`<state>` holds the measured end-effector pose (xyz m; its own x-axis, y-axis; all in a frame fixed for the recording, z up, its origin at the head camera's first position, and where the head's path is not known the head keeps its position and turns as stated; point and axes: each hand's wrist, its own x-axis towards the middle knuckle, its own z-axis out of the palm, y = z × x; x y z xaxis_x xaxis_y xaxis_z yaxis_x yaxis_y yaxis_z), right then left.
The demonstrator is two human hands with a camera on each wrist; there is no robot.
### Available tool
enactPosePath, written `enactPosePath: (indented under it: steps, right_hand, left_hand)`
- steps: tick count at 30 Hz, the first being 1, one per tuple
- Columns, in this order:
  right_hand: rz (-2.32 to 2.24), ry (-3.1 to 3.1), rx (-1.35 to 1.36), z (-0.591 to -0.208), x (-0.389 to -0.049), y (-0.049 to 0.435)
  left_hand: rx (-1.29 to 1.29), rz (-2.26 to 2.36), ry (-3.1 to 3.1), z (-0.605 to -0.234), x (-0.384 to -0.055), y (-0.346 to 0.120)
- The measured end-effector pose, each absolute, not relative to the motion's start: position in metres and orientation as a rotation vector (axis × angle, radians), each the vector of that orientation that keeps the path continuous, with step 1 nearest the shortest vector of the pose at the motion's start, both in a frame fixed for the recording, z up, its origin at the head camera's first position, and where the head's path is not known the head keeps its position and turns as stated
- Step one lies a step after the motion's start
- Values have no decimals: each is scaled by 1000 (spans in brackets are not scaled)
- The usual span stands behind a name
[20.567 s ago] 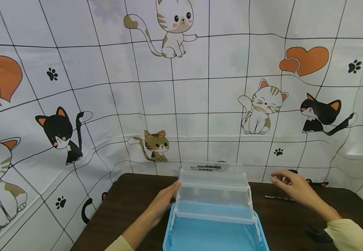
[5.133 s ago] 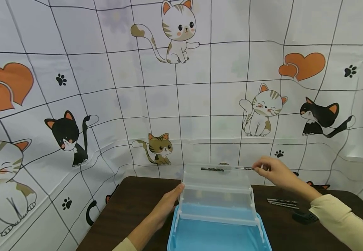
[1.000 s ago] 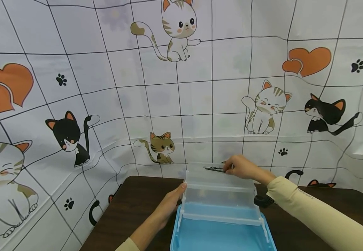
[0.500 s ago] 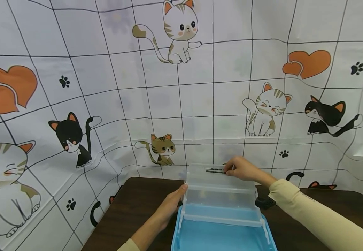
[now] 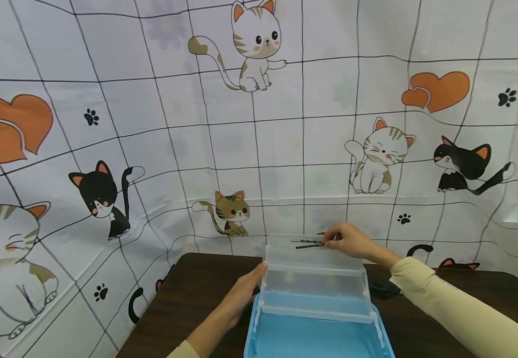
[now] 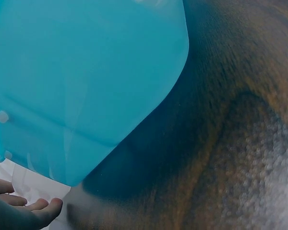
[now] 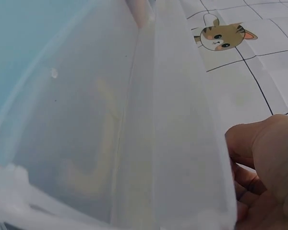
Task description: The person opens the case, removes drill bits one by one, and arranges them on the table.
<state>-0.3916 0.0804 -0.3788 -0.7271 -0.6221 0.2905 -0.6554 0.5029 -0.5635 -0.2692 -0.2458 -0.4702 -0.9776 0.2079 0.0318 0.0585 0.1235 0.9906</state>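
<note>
A blue toolbox [image 5: 314, 335] stands unfolded, its clear stepped trays rising at the back. On the left, my left hand [image 5: 240, 293] grips the side of the clear tray [image 5: 312, 281], thumb on its edge. In the left wrist view its fingers [image 6: 50, 211] show beside the clear plastic, below the blue wall. At the top tray [image 5: 281, 253], my right hand [image 5: 350, 241] pinches the right end of dark, slim drill bits [image 5: 308, 243], which point left. From the right wrist view the fingers [image 7: 245, 191] lie behind the tray's edge, and the bits are hidden.
Under the toolbox is a dark wood table [image 5: 178, 298]. A white cat-print sheet [image 5: 286, 149] hangs close behind the trays. The right forearm [image 5: 456, 303] crosses the table's right side and covers the spot where several drill bits lay earlier.
Over the last second, the right hand has shifted slightly right at the top tray, and the drill bits' angle has changed slightly. Five seconds ago it was farther right. The left hand keeps its hold.
</note>
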Motion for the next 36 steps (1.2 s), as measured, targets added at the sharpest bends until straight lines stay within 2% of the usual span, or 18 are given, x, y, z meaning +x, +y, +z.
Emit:
enactPosePath:
  steps: [12, 24, 30, 36]
  right_hand:
    - [1122, -2705, 1057, -367, -377, 105]
    - [1066, -2696, 895, -364, -359, 180]
    - [1054, -2688, 801, -378, -350, 219]
    - [1030, -2734, 756, -409, -344, 255]
  left_hand:
    - [252, 1987, 2273, -474, -268, -246]
    - [287, 1989, 2296, -473, -271, -246]
    - [295, 1978, 2309, -472, -272, -246]
    - [283, 1984, 2305, -474, -271, -246]
